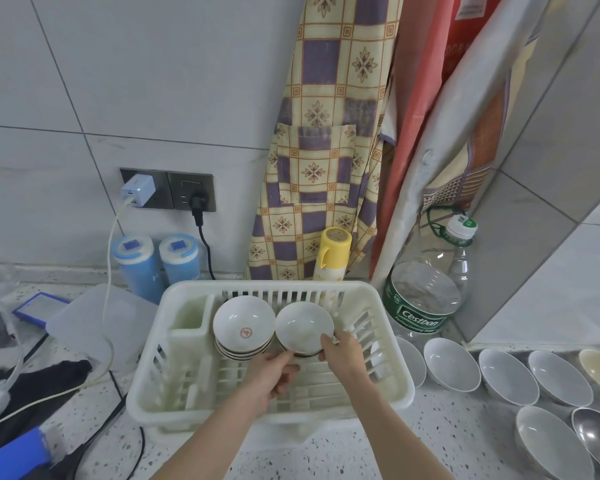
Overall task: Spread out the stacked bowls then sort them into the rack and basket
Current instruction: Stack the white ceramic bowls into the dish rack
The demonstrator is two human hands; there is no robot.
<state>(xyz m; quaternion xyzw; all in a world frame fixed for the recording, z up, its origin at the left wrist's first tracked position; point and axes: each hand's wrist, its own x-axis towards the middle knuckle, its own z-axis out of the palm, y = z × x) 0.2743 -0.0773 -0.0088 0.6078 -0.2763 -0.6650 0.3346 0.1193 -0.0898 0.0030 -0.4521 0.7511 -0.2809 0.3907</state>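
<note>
Both hands' grip pinches the white bowl at frame centre in the rack: left hand steadies, right hand leans it beside the stacked bowls, then release.

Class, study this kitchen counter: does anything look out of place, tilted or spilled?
Nothing is spilled or broken. The bowls in the rack lean on edge, as racks hold them; both hands hold one bowl.

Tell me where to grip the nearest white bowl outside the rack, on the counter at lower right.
Grip the near white bowl by its rim, coming from above on its left side: it sits open-side up, and a metal bowl crowds its right.
</note>
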